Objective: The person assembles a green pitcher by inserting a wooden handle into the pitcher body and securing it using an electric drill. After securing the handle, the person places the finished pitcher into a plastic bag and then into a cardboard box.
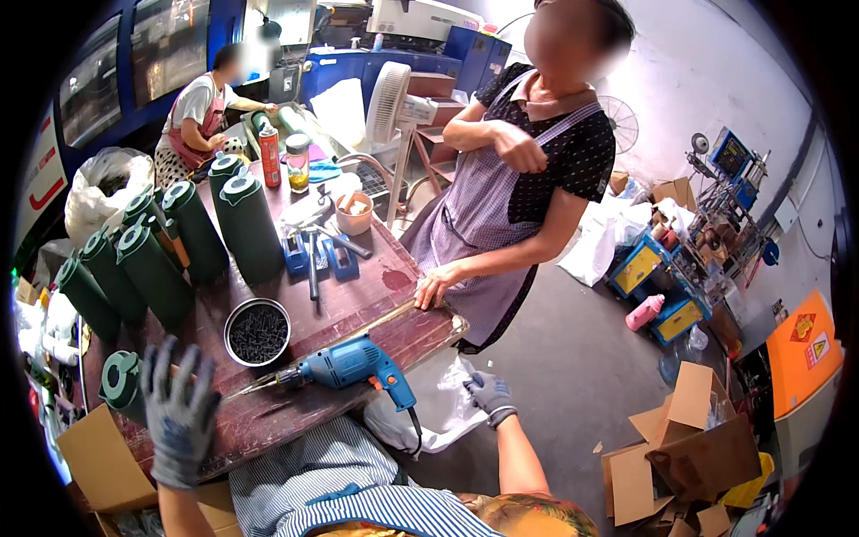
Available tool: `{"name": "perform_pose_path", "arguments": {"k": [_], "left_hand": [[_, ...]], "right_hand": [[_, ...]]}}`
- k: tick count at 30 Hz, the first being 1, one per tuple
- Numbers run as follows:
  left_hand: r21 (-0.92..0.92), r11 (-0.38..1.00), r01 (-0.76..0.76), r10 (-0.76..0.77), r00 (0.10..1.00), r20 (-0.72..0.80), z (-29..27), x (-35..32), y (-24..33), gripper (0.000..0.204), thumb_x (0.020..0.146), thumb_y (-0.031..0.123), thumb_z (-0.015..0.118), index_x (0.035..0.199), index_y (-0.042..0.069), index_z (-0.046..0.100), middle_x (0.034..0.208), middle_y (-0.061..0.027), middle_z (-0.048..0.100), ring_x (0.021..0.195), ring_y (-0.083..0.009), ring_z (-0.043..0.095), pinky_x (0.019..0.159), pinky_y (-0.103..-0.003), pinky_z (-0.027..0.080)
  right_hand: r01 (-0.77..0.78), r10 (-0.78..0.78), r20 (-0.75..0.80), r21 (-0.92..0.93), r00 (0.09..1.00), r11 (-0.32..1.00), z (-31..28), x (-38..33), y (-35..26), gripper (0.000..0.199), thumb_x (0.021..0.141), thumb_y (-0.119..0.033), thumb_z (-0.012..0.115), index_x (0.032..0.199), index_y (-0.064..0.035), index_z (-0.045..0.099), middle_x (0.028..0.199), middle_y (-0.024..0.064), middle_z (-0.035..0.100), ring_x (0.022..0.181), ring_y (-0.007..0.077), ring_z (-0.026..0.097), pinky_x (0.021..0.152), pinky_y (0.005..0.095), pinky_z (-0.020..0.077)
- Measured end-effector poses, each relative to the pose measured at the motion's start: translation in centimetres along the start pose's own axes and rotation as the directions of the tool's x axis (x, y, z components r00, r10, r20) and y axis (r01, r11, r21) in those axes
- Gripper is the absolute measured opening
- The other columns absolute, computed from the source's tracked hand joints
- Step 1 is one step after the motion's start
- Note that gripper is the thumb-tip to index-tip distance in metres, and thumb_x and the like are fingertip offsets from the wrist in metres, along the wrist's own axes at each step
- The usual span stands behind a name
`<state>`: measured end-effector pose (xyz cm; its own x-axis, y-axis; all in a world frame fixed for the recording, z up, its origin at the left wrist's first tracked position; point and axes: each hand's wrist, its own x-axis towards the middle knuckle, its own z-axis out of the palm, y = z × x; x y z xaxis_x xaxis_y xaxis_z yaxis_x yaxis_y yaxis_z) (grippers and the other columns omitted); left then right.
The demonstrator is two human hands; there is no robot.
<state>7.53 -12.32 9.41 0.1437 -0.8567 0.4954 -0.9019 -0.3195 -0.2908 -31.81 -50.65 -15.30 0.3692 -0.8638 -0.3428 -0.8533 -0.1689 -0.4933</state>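
My left hand (182,416), in a grey glove, is raised at the table's near left edge with its fingers stretched and spread, holding nothing. Just behind it a dark green lidded jug (121,380) is partly hidden. A blue electric drill (349,362) lies on its side, its bit pointing toward my left hand. Beyond that sits a round metal bowl (258,360) of short black screws. Off the table's front edge, my right hand (490,396), also gloved, has its fingers closed on the edge of a clear plastic bag (445,407).
Several dark green jugs (246,224) crowd the dark red table (358,300). A spray can (269,154), a jar (298,163) and a small tub (353,213) stand farther back. A person (528,170) rests a hand on the table's corner. Cardboard boxes (702,438) lie at right.
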Motion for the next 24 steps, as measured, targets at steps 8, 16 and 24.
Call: {"name": "perform_pose_path", "arguments": {"k": [8,16,24], "left_hand": [[-0.498,0.843,-0.205,0.267,0.962,0.055,3.6,-0.1,8.5,0.055,0.078,0.027,0.076,0.129,0.012,0.063,0.136,-0.0111,0.059,0.134,-0.0387,0.049,0.113,-0.057,0.036],[-0.699,0.696,-0.166,0.353,0.926,0.132,6.9,-2.5,11.3,0.047,0.084,0.026,0.073,0.129,0.013,0.064,0.134,-0.0112,0.060,0.131,-0.0354,0.051,0.112,-0.054,0.038],[-0.935,0.355,0.018,0.037,0.999,0.033,7.0,2.1,13.4,0.062,0.085,0.015,0.072,0.143,0.006,0.052,0.137,-0.0176,0.059,0.124,-0.0359,0.058,0.105,-0.044,0.046]], "right_hand": [[0.164,-0.048,-0.169,0.791,0.984,0.589,-3.5,0.4,4.5,0.028,0.095,-0.011,0.062,0.122,-0.0038,0.067,0.103,-0.0012,0.068,0.086,0.0070,0.062,0.076,0.0226,0.0507],[0.231,0.151,-0.271,0.943,0.951,0.240,-2.4,-4.7,4.0,0.026,0.094,-0.007,0.065,0.119,-0.0028,0.067,0.102,0.0024,0.071,0.084,0.0113,0.066,0.076,0.0257,0.0548],[0.729,-0.591,-0.429,0.443,0.683,0.522,-3.7,-12.7,-11.6,0.032,0.072,0.006,0.074,0.104,0.0020,0.068,0.104,0.0138,0.072,0.094,0.0230,0.067,0.085,0.0336,0.0539]]}}
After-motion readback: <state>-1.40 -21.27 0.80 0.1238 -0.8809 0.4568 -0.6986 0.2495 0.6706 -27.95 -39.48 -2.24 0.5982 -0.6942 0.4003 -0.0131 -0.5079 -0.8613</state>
